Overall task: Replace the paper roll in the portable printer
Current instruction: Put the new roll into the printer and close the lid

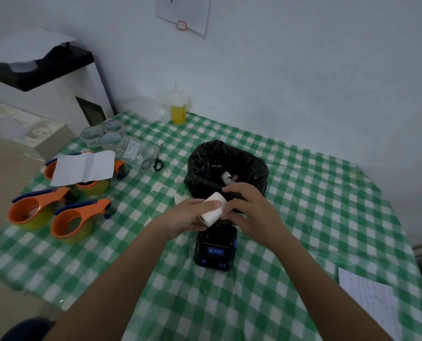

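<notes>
roll (212,209) of white paper held in the air between both hands, just above the black printer (215,249) on the checked surface (303,217). left hand (192,215) closed around the roll's near end; right hand (250,210) curled on its far side, fingers touching it. black bag (227,168) stands just behind, with an empty core (226,177) inside. tape dispensers (74,220) lie well to the left.
</notes>
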Tool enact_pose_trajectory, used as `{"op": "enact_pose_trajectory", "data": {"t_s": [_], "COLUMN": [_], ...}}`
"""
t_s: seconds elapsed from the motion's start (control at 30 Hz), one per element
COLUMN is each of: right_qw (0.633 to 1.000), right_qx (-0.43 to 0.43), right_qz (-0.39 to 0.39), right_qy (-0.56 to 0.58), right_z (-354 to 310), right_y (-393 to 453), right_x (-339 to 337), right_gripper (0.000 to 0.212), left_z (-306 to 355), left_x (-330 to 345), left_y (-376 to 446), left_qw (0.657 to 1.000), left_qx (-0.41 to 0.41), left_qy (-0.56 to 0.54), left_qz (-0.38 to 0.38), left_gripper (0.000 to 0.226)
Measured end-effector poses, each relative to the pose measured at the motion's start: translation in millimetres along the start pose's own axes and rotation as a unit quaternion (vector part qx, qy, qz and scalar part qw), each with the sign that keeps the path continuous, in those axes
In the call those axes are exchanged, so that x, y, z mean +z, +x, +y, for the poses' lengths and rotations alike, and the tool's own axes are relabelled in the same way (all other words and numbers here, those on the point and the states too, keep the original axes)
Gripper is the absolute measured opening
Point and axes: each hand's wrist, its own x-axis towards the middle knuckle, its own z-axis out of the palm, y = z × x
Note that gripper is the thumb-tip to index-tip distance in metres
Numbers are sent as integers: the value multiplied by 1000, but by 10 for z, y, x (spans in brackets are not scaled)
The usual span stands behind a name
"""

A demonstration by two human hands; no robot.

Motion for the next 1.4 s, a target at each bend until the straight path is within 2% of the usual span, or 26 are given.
{"op": "enact_pose_trajectory", "data": {"t_s": [0.1, 0.17, 0.23, 0.3, 0.37, 0.47, 0.57, 0.67, 0.77, 0.87, 1.03, 1.2, 1.33, 1.4], "right_qw": [997, 995, 992, 986, 984, 979, 965, 955, 940, 943, 956, 956, 956, 961], "right_qx": [40, 29, 23, 64, 95, 145, 229, 280, 335, 331, 286, 277, 264, 248], "right_qz": [-44, -76, -115, -139, -139, -114, -102, -79, -49, -36, -51, -66, -76, -64], "right_qy": [48, 53, 55, 63, 65, 87, 74, 52, 49, 5, -37, -74, -103, -107], "right_z": [2, 15, 21, 40, 71, 113, 169, 177, 186, 244, 355, 469, 531, 546], "right_y": [-30, -69, -114, -189, -294, -470, -675, -792, -784, -738, -684, -671, -688, -689], "right_x": [38, 97, 168, 255, 356, 548, 806, 1062, 1222, 1290, 1343, 1343, 1350, 1342], "right_gripper": [13, 15, 15, 15, 14, 13, 14, 14, 15, 18, 32, 28, 33, 28], "left_z": [-30, -58, -77, -104, -150, -284, -505, -683, -730, -773, -810, -793, -740, -736], "left_x": [-16, -42, -60, -60, -34, 28, 71, 48, -11, -78, -136, -151, -135, -122], "left_y": [17, 43, 68, 97, 149, 272, 403, 480, 519, 576, 611, 651, 729, 760], "left_qw": [999, 998, 994, 989, 985, 986, 981, 952, 936, 931, 936, 930, 921, 918], "left_qx": [-23, -46, -72, -98, -106, -93, -86, -34, 26, 54, 69, 108, 127, 136], "left_qy": [12, 29, 58, 87, 118, 139, 150, 229, 258, 274, 242, 231, 256, 273], "left_qz": [-26, -42, -61, -74, -69, -13, 85, 201, 238, 237, 245, 265, 263, 256], "left_gripper": [30, 38, 33, 28, 34, 37, 41, 33, 23, 17, 17, 16, 18, 20]}}
